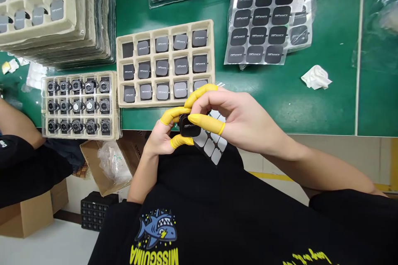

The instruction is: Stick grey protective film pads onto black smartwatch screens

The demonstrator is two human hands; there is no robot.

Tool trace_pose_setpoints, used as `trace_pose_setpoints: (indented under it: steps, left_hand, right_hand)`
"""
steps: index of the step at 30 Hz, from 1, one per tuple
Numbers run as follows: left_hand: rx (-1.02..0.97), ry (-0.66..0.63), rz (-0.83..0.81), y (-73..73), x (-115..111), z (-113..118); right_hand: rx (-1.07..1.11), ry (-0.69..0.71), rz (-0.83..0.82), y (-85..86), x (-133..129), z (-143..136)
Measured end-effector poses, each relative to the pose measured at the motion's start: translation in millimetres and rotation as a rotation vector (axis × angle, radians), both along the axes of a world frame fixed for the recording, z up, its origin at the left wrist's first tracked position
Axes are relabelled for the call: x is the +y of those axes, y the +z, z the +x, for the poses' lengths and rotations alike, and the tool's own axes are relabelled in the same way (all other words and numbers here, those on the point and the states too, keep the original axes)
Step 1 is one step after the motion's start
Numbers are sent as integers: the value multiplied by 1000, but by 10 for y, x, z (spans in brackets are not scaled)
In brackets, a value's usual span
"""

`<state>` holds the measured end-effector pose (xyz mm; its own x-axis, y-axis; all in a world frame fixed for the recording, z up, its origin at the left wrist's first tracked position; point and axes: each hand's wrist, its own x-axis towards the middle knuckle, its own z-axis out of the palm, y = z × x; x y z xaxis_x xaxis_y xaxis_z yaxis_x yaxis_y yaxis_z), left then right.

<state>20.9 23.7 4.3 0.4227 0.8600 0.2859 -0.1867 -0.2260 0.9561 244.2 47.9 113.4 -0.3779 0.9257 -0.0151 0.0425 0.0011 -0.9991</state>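
My left hand [163, 132], in yellow finger cots, grips a small black square smartwatch [185, 127] by its left side, between thumb and fingers. A black sticker [190, 126] with a white HiFuture logo lies at its face. My right hand [224, 112], also in finger cots, has its thumb and finger closed on the right part of that sticker. Below the right hand hangs a sticker sheet [216, 156] with pale rounded squares in a dark frame; which fingers hold it is hidden. Just beyond the hands, a cream tray [212, 49] holds several watches with HiFuture stickers in its compartments.
A second tray [115, 103] at left holds watches with their backs up. Behind it rise stacked trays [90, 12]. HiFuture sticker sheets [258, 25] and a crumpled tissue [316, 77] lie on the green table [267, 91]. Another person's arm [18, 122] is at far left.
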Motion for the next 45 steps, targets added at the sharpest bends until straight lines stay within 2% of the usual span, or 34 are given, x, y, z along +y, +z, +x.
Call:
trace_pose_setpoints:
  steps: [6, 30, 37, 43, 45]
  left_hand:
    - [16, 12, -34, -22, -9, -12]
    - [3, 40, 28, -10, 5, -10]
    - [15, 48, 31, -44, -5, -39]
    - [-6, 55, -10, -34, -38, -70]
    - [16, 66, -24, -31, -52, -75]
  right_hand:
    - [-2, 11, 5, 25, 12, -1]
    - [-18, 4, 59, 24, 3, -12]
    - [-66, 3, 146, -22, -16, -25]
    - [-166, -52, 334, -139, -95, -21]
    - [-219, -40, 310, -141, -118, 4]
